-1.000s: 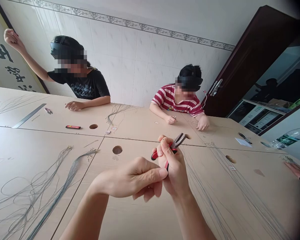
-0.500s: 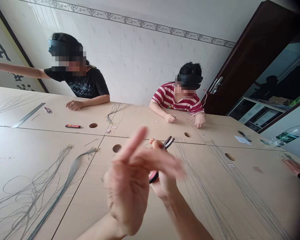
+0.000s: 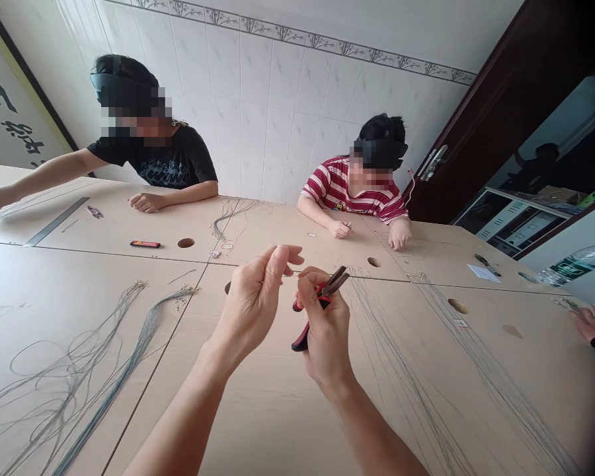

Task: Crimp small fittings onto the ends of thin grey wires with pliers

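- Clearly, the right hand [image 3: 330, 330] was closed around red-and-black pliers [image 3: 333, 283], gripping them by the handles above the table [image 3: 258, 410].
- The pliers' long axis ran slantwise: the metal nose pointed up the view and to the right, away from the wearer, roughly toward the co-worker in the striped shirt [image 3: 344, 182]; the handle ends lay lower left.
- The jaws stood slightly parted and the handles were spread, both ends showing at the left side of the fist, one above the other.
- The left hand [image 3: 252, 297] hung just beside the pliers without touching them, thumb raised and fingers bent toward the right hand; whether it pinched anything thin, I could not tell.
- A bundle of grey strands [image 3: 141, 340] lay left of the left forearm, slanting toward the lower left; looser strands [image 3: 406, 357] stretched out right of the right forearm.
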Available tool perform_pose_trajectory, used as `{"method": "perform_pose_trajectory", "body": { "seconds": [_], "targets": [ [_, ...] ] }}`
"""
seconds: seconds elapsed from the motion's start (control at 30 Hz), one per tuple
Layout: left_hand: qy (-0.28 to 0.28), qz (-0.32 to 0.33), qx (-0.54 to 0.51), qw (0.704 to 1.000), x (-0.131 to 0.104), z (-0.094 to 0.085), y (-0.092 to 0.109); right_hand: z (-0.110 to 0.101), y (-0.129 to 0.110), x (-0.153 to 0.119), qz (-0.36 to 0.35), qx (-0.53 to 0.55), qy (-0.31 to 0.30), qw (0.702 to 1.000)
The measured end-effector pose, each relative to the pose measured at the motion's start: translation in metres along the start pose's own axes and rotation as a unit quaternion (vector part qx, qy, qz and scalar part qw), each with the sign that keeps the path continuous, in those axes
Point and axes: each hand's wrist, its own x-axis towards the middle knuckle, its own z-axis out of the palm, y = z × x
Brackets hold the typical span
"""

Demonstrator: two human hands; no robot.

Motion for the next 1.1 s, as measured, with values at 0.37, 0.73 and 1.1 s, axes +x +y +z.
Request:
{"method": "perform_pose_trajectory", "body": {
  "seconds": [0.37, 0.73, 1.1],
  "targets": [
    [-0.053, -0.067, -0.001, 0.996, 0.004, -0.0015, -0.0052, -0.0042, -0.0013, 0.0058, -0.038, -0.098, 0.009, 0.994],
    [-0.036, -0.081, -0.002, 0.996, 0.0062, -0.0045, -0.0033, -0.0028, -0.0042, 0.0057, -0.061, -0.127, 0.002, 0.99],
    [-0.023, -0.078, -0.053, 0.995, 0.0075, -0.0055, -0.0024, -0.0042, -0.0015, 0.0061, -0.124, -0.17, 0.011, 0.977]
  ]
}}
